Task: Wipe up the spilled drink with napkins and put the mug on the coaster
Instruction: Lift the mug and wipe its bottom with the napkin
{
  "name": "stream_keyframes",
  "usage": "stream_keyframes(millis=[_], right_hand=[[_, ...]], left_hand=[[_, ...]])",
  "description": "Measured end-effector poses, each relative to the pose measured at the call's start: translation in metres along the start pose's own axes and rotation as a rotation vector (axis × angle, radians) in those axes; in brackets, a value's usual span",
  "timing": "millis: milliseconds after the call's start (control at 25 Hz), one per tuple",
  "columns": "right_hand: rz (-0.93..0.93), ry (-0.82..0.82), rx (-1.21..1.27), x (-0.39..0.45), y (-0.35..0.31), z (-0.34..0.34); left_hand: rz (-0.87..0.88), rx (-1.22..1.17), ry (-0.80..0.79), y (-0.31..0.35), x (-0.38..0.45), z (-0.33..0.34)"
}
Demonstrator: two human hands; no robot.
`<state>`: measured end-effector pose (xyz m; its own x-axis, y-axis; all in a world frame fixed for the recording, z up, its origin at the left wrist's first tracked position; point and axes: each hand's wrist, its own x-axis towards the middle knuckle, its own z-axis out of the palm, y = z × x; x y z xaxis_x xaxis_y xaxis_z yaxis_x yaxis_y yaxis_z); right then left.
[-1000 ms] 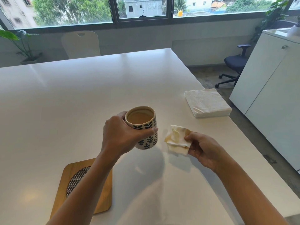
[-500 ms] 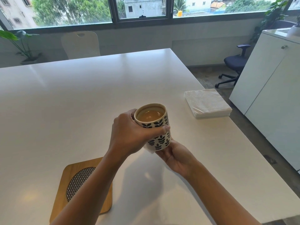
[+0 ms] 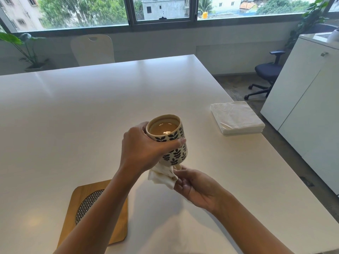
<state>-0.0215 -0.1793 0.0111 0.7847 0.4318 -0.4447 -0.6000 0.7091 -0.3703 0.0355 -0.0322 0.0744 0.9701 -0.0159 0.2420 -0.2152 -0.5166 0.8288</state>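
A cream ceramic mug with dark leaf print [image 3: 171, 142], full of milky brown drink, is held above the white table [image 3: 91, 107] by the left hand [image 3: 145, 149], whose fingers and thumb are wrapped round its wall. A crumpled, stained white napkin [image 3: 162, 176] is pinched in the right hand [image 3: 196, 187] against the mug's underside (the square wooden coaster [image 3: 102, 213] lies near, at the left).

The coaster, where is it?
In the head view the wooden coaster lies low on the left of the table, partly under the left forearm, below the lifted mug.
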Motion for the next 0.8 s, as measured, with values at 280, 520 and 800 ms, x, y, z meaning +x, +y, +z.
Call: stream_keyframes(millis=[280,520,800], right_hand=[[-0.004,-0.024,-0.104,-0.019,-0.017,-0.017],[-0.084,0.125,-0.263,-0.016,-0.039,-0.038],[-0.54,0.464,-1.066,0.016,-0.075,0.002]], left_hand=[[-0.032,0.063,0.064,-0.012,0.007,-0.007],[-0.101,0.076,0.143,-0.022,0.011,-0.019],[-0.177,0.105,0.286,-0.037,0.019,-0.053]])
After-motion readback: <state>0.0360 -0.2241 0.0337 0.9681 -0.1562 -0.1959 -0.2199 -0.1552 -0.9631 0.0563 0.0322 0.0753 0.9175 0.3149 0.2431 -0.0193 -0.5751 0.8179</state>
